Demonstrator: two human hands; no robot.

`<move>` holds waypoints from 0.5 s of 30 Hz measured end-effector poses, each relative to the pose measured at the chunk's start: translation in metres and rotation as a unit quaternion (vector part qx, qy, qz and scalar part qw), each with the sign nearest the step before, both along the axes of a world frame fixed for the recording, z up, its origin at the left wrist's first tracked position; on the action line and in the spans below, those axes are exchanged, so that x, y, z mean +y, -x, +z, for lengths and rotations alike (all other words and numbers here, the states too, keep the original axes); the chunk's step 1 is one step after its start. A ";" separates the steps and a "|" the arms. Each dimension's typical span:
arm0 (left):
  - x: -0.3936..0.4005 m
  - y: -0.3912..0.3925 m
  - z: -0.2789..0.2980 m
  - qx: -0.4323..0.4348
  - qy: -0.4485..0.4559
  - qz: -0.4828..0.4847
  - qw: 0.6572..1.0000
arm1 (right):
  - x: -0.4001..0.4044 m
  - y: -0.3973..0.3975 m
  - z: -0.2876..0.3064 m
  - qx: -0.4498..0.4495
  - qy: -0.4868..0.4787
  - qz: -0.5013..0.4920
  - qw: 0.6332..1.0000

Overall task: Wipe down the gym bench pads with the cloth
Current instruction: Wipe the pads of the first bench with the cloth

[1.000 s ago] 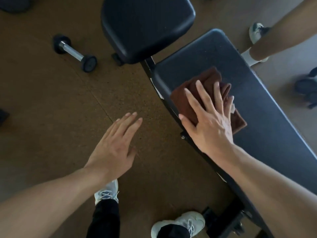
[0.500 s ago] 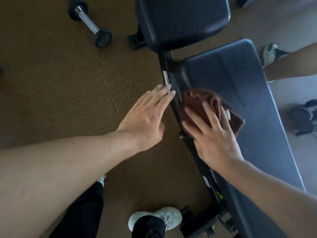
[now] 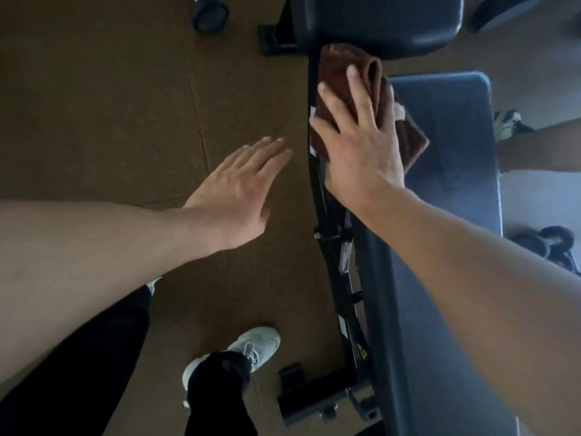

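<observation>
Cloth (image 3: 352, 89) sits under flat right hand (image 3: 361, 149) at pad (image 3: 446, 171) edge — pressed, not gripped — so it may slip off; left hand (image 3: 239, 190) hovers spread, empty.

Dumbbell (image 3: 209, 14) on brown floor (image 3: 94, 105)

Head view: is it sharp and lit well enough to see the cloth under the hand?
Head view: dim, soft light with no glare; right hand and brown cloth are readable though slightly soft; the long bench pad is dark with little detail; wide-angle distortion bows the bench frame.
</observation>
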State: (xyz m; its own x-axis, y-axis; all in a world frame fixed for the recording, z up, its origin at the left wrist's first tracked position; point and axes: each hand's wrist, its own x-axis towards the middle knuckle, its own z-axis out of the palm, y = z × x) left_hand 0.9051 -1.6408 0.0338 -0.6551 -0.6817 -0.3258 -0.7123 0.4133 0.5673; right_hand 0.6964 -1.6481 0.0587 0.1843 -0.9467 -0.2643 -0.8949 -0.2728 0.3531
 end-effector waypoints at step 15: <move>0.017 0.064 0.031 0.088 0.043 0.007 0.995 | 0.229 0.032 0.001 -0.165 0.038 -0.154 0.973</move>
